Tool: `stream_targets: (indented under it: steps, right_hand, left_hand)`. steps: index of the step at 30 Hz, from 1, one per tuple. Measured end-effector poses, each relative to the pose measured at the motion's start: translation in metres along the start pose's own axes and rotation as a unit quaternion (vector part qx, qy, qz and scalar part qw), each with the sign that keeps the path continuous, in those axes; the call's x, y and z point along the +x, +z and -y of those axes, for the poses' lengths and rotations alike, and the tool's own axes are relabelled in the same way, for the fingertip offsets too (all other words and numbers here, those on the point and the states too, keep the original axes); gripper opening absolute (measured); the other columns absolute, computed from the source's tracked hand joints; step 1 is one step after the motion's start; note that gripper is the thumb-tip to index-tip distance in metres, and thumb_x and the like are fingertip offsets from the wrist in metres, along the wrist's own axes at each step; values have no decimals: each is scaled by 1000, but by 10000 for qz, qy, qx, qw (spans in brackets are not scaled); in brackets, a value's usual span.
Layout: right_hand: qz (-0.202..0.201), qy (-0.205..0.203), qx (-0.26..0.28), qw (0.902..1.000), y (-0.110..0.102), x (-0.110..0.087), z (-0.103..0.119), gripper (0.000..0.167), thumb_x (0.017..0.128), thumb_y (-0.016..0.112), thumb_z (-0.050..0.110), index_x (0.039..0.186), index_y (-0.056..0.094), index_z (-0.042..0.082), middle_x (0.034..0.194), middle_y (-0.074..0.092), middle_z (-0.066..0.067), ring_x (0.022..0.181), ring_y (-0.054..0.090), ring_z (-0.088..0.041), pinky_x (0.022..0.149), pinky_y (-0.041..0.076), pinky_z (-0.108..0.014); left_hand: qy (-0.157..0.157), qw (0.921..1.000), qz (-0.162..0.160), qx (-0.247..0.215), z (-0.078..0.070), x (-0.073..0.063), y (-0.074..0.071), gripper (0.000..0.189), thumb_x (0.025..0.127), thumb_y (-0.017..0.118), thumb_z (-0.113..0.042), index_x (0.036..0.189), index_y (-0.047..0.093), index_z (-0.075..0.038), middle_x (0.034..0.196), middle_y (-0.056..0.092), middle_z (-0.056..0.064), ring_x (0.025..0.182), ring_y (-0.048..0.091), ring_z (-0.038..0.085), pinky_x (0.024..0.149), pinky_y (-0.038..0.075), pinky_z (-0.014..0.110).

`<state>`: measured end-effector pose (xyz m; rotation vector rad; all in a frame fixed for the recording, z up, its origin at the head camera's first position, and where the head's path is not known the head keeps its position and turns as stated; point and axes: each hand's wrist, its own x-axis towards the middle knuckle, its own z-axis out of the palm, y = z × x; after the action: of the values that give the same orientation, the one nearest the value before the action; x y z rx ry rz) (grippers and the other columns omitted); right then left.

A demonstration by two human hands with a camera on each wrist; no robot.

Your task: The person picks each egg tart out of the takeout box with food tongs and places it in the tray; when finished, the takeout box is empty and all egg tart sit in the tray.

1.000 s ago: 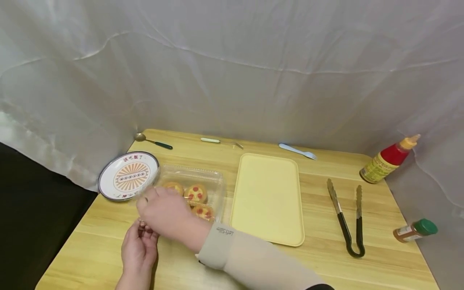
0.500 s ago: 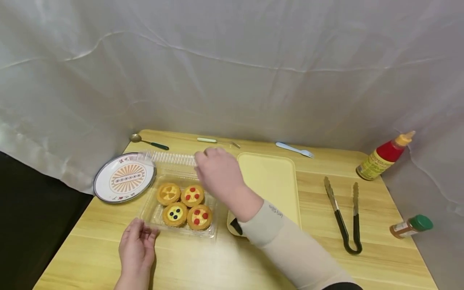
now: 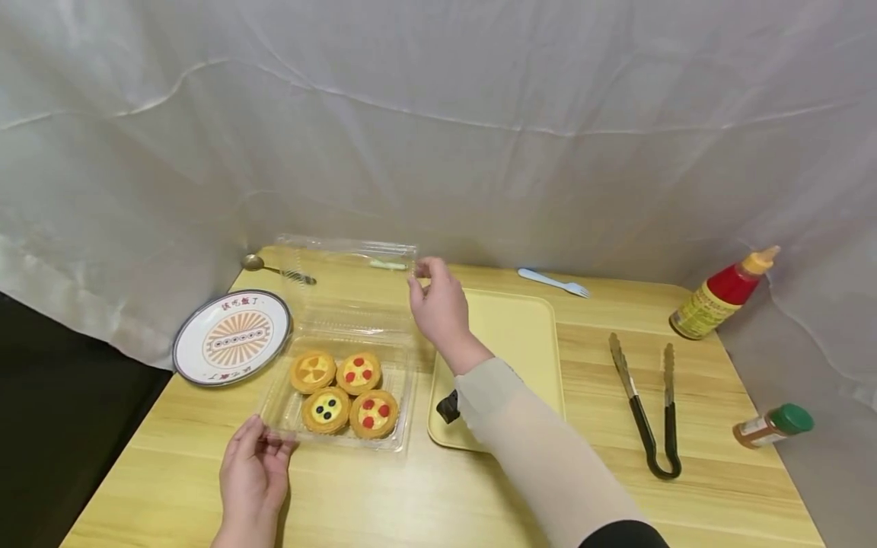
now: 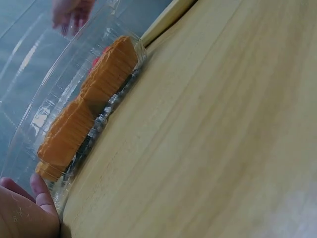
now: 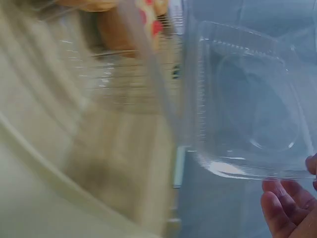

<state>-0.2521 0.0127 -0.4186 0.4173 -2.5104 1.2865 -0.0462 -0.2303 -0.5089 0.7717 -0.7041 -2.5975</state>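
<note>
A clear plastic container (image 3: 393, 444) lies unfolded on the wooden table, holding several small tarts. One tart (image 3: 326, 409) is topped with dark berries, two have red dots, and another tart (image 3: 314, 371) has orange wedges. My left hand (image 3: 253, 476) holds the container's near left corner, thumb at the side and fingers at the front. The hinged lid (image 5: 252, 99) stands raised at the back. My right hand (image 3: 441, 304) holds its right edge, thumb and fingers on either side of the rim. In the left wrist view, tart sides (image 4: 69, 134) show through the wall.
An oval plate (image 3: 233, 369) sits left of the container. A yellow tray (image 3: 510, 320) lies right of it, partly under the right arm. Farther right are black-handled tongs (image 3: 647, 426), a red sauce bottle (image 3: 719, 297) and a green-capped jar (image 3: 774, 425). Cutlery lines the back edge.
My right hand has swung from the near left corner up to the back right, raising the lid and uncovering the tarts. The left hand has stayed at the container's corner.
</note>
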Motion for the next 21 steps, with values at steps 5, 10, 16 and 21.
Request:
stream_targets:
  steps: [5, 10, 16, 21]
  right_hand:
    - [358, 948, 52, 9948, 13, -5, -22, 35, 105, 68, 16, 136, 58, 4, 120, 74, -10, 65, 62, -12, 58, 51, -30]
    - [608, 1346, 22, 9890, 20, -12, -36, 42, 103, 70, 18, 141, 59, 2, 108, 75, -9, 69, 65, -16, 65, 55, -34]
    - [962, 1682, -94, 9810, 24, -17, -46, 47, 104, 69, 18, 145, 57, -1, 104, 74, -8, 75, 67, -17, 72, 58, -37]
    - [1235, 1854, -72, 9748, 26, -21, -52, 42, 105, 66, 20, 142, 60, 1, 111, 75, -11, 83, 71, -21, 78, 59, -41]
  left_hand:
    - [-19, 9997, 216, -132, -1, 2, -4, 6, 106, 63, -5, 100, 64, -6, 78, 55, 3, 69, 55, 13, 65, 57, 30]
    - [-50, 9994, 258, -203, -3, 2, -5, 13, 108, 59, -4, 96, 64, -7, 79, 55, 3, 69, 52, 12, 63, 50, 28]
    - [-170, 9998, -81, -111, -4, 0, -2, 13, 109, 57, -7, 97, 62, -8, 79, 53, 2, 69, 50, 12, 63, 49, 28]
    - [-48, 9998, -201, -4, -3, -2, -1, 11, 109, 57, -8, 98, 58, -9, 78, 50, 1, 69, 48, 12, 62, 48, 28]
